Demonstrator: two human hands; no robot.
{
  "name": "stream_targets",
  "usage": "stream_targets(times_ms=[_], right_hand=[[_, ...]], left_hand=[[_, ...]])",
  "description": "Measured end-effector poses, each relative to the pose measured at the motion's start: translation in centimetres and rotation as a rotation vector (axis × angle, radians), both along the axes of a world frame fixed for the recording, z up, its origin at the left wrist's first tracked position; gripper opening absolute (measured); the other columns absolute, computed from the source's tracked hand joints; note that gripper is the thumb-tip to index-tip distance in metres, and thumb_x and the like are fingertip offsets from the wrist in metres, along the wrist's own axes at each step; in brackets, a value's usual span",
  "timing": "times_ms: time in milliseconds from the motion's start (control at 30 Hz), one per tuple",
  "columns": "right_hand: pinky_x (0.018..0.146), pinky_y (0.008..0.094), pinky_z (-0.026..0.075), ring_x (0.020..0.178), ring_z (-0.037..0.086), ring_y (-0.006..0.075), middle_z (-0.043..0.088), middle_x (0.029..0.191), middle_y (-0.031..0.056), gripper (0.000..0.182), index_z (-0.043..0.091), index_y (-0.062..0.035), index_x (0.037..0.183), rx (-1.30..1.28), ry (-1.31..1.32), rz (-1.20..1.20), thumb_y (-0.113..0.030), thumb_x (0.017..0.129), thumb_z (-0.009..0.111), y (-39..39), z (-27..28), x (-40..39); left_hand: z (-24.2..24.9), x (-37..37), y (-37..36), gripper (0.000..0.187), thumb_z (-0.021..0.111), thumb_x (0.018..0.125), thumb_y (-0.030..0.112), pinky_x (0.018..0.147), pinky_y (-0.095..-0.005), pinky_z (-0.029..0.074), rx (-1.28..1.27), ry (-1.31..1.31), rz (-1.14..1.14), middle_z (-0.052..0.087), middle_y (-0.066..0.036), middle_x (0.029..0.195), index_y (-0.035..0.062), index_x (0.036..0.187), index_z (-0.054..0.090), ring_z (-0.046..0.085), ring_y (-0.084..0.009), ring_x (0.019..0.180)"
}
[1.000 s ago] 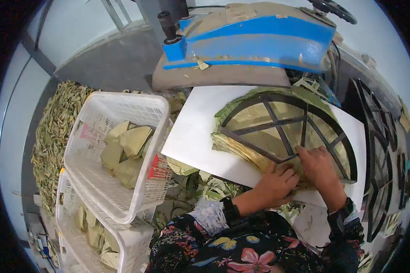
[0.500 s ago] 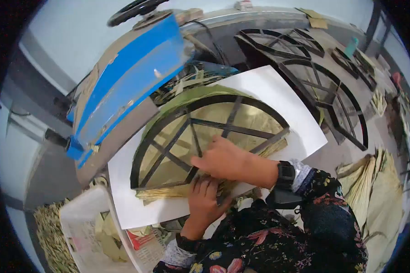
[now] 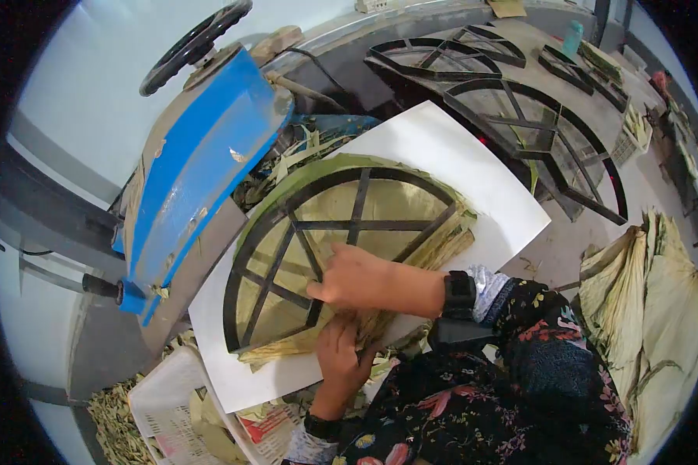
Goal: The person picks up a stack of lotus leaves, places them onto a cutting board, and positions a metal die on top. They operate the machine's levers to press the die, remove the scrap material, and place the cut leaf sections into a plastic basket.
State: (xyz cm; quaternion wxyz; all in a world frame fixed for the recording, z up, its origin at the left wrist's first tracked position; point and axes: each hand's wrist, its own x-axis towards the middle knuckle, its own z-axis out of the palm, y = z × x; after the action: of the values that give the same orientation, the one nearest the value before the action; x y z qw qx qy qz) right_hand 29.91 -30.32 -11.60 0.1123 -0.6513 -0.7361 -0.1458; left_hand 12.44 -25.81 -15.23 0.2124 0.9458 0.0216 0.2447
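Note:
A black fan-shaped metal frame with crossing bars lies on layered green-yellow leaves, over a white board. My right hand is over the lower middle of the frame, fingers curled near its bars; what they hold, if anything, is hidden. Below it, at the near edge of the leaves, my left hand has its fingers bent against the leaf stack, fingertips partly hidden under the right hand.
A blue machine with a black handwheel stands at the left. More black frames lie at the upper right. Dried leaves hang at the right. A white basket holds leaf scraps at the lower left.
The view has shifted and turned a little. Both hands remain at the same part of the frame, the right hand's fingers slightly more curled.

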Motion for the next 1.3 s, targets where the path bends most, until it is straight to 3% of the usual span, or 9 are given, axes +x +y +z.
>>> stream_targets(times_ms=[167, 333, 533, 700, 767, 900, 1000, 1133, 1300], right_hand=[[0.063, 0.0355, 0.041, 0.053, 0.061, 0.0210, 0.057, 0.054, 0.0011, 0.005, 0.055, -0.0159, 0.078, -0.069, -0.014, -0.034, -0.015, 0.074, 0.056, -0.7, -0.5, -0.3], [0.068, 0.0351, 0.040, 0.062, 0.061, 0.0211, 0.057, 0.058, 0.0012, 0.019, 0.052, -0.0150, 0.094, -0.132, 0.094, -0.028, -0.018, 0.076, 0.055, -1.0, -1.5, -0.3], [0.069, 0.0366, 0.041, 0.063, 0.059, 0.0220, 0.056, 0.061, 0.0018, 0.026, 0.054, -0.0156, 0.101, -0.151, 0.016, -0.030, -0.016, 0.075, 0.054, -0.8, -1.6, -0.4], [0.068, 0.0375, 0.042, 0.067, 0.057, 0.0263, 0.056, 0.067, 0.0061, 0.031, 0.055, -0.0137, 0.105, -0.093, 0.062, -0.002, -0.015, 0.074, 0.058, -0.7, -1.6, 0.1], [0.069, 0.0405, 0.043, 0.075, 0.055, 0.0309, 0.056, 0.080, 0.0119, 0.031, 0.056, -0.0090, 0.106, 0.110, 0.262, 0.072, -0.019, 0.077, 0.061, -0.8, -0.4, 0.1], [0.069, 0.0427, 0.046, 0.080, 0.055, 0.0329, 0.056, 0.084, 0.0126, 0.031, 0.058, -0.0044, 0.101, 0.089, 0.375, -0.005, -0.025, 0.078, 0.063, -3.4, 2.6, -3.2], [0.067, 0.0425, 0.047, 0.080, 0.056, 0.0321, 0.057, 0.083, 0.0121, 0.030, 0.058, -0.0041, 0.097, -0.124, 0.280, -0.028, -0.028, 0.079, 0.061, -4.4, 3.1, -6.0], [0.070, 0.0430, 0.047, 0.085, 0.056, 0.0339, 0.058, 0.092, 0.0123, 0.029, 0.059, -0.0050, 0.099, -0.289, 0.165, -0.060, -0.027, 0.079, 0.061, -3.9, 3.0, -6.5], [0.066, 0.0419, 0.048, 0.081, 0.057, 0.0295, 0.058, 0.082, 0.0104, 0.028, 0.057, -0.0060, 0.095, -0.343, 0.203, -0.072, -0.029, 0.080, 0.061, -3.3, 3.6, -6.0]], left_hand=[[-0.5, -0.1, 0.3, 0.053, 0.075, 0.061, 0.016, 0.083, -0.0446, 0.043, 0.010, -0.034, -0.018, 0.055, -0.017, 0.106, -0.0014, 0.106, 0.053, 0.053, -0.0362, 0.099], [-0.6, -0.1, 0.0, 0.041, 0.070, 0.060, 0.009, 0.078, -0.0444, 0.045, 0.080, -0.079, 0.030, 0.056, -0.016, 0.102, 0.0006, 0.097, 0.055, 0.055, -0.0345, 0.094], [-0.2, -0.5, 0.1, 0.036, 0.067, 0.061, 0.008, 0.079, -0.0437, 0.044, 0.028, -0.007, 0.046, 0.056, -0.013, 0.101, 0.0033, 0.095, 0.055, 0.055, -0.0321, 0.096], [-0.4, -1.2, 0.0, 0.045, 0.067, 0.065, 0.010, 0.085, -0.0429, 0.042, 0.012, 0.051, 0.089, 0.054, -0.014, 0.108, 0.0026, 0.108, 0.054, 0.052, -0.0312, 0.104], [-0.1, -1.8, -0.2, 0.051, 0.067, 0.073, 0.019, 0.094, -0.0464, 0.037, -0.116, -0.012, 0.065, 0.052, -0.018, 0.113, 0.0002, 0.117, 0.048, 0.047, -0.0357, 0.112], [-1.0, -5.2, -1.1, 0.049, 0.067, 0.075, 0.017, 0.093, -0.0450, 0.039, -0.163, -0.111, 0.083, 0.050, -0.020, 0.116, -0.0008, 0.117, 0.047, 0.047, -0.0368, 0.113], [-2.7, -6.6, -2.0, 0.045, 0.067, 0.070, 0.009, 0.085, -0.0417, 0.045, -0.135, -0.393, 0.063, 0.053, -0.017, 0.112, -0.0005, 0.111, 0.051, 0.054, -0.0345, 0.102], [-3.9, -7.2, -3.9, 0.033, 0.062, 0.074, 0.004, 0.075, -0.0410, 0.048, -0.289, -0.210, 0.015, 0.059, -0.016, 0.100, 0.0021, 0.106, 0.055, 0.058, -0.0342, 0.089], [-4.6, -6.9, -5.9, 0.025, 0.058, 0.078, 0.005, 0.070, -0.0415, 0.048, -0.387, -0.081, 0.100, 0.061, -0.014, 0.092, 0.0047, 0.104, 0.056, 0.059, -0.0335, 0.084]])
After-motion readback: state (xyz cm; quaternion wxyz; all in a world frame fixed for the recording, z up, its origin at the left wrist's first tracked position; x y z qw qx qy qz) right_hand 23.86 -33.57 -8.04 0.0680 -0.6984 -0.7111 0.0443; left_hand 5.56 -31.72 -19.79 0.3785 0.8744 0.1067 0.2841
